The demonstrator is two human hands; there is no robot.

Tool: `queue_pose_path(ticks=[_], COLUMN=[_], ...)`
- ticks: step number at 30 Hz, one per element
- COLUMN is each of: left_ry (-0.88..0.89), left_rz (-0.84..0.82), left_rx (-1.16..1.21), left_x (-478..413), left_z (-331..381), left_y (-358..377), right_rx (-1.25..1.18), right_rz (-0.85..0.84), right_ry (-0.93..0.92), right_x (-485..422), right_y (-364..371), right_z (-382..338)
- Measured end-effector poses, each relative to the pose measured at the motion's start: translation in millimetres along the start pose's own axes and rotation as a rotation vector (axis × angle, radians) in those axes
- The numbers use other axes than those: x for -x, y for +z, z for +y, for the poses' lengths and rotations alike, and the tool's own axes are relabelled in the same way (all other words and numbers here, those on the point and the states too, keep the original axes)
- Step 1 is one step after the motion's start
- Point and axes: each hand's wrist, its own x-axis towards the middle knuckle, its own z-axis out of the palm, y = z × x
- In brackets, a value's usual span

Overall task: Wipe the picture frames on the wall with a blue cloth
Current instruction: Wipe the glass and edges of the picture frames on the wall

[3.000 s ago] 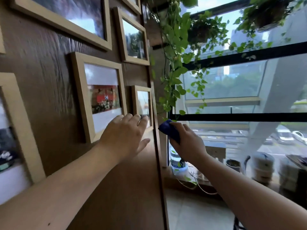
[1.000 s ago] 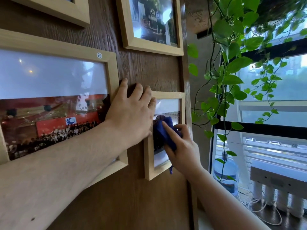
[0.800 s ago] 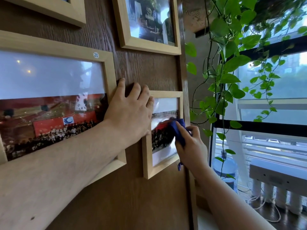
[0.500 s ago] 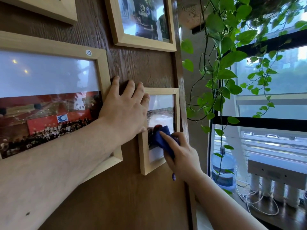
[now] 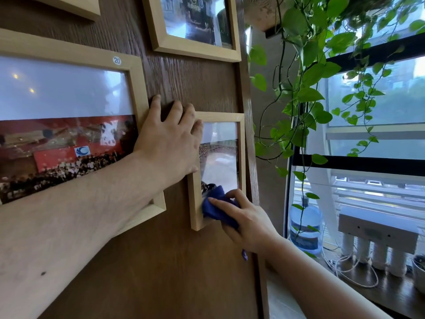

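A small light-wood picture frame (image 5: 242, 153) hangs on the dark wood wall (image 5: 161, 261) near its right edge. My right hand (image 5: 248, 218) presses a bunched blue cloth (image 5: 215, 204) against the lower part of this frame's glass and its bottom rail. My left hand (image 5: 171, 140) lies flat with fingers spread on the wall, its fingertips over the small frame's upper left corner. A large frame (image 5: 69, 58) marked 20 hangs to the left, partly behind my left forearm. Another frame (image 5: 195, 46) hangs above.
Trailing green vines (image 5: 305, 88) hang just right of the wall's edge, in front of a big window (image 5: 377, 111). A water bottle (image 5: 304, 229), a white filter unit (image 5: 377, 231) and loose cables sit on the low sill. A further frame corner (image 5: 76, 9) shows top left.
My right hand has slid the blue cloth down the small frame's glass, from the middle to the bottom rail. My left hand has stayed on the wall and frame corner.
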Motion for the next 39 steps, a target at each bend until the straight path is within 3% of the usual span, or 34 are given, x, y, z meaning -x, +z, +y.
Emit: queue_pose_path(ticks=[3,6,12,17,23,29,39], left_ry=[-0.002,0.000,0.002,0.070,-0.001,-0.116,-0.265], left_rz=[0.002,-0.009,-0.018,0.059,0.308,0.314,0.244], left_rx=[0.011,0.020,0.012,0.039,0.150,0.014,-0.187], left_x=[0.2,0.8,1.4,9.4,-3.9,-29.6,-56.7], left_z=[0.2,0.1,-0.5,-6.8,-56.0,-114.4,-137.3], left_y=[-0.1,-1.5,-4.7,-17.6,-53.4,-76.3,-89.0], right_rx=[0.120,0.216,0.232,0.184,0.147,0.164,0.124], right_rz=[-0.007,0.004,0.132,0.294,0.464,0.571,0.654], right_ry=[0.016,0.143,0.266,0.239,0.122,-0.040,-0.064], right_x=[1.9,6.1,2.4,-35.1,-115.6,-199.9,-303.4], right_y=[-3.6,-7.1,-26.3,-61.8,-119.1,-167.5,-208.3], right_z=[14.2,29.8,39.1,27.5,-0.3,-32.7,-69.6])
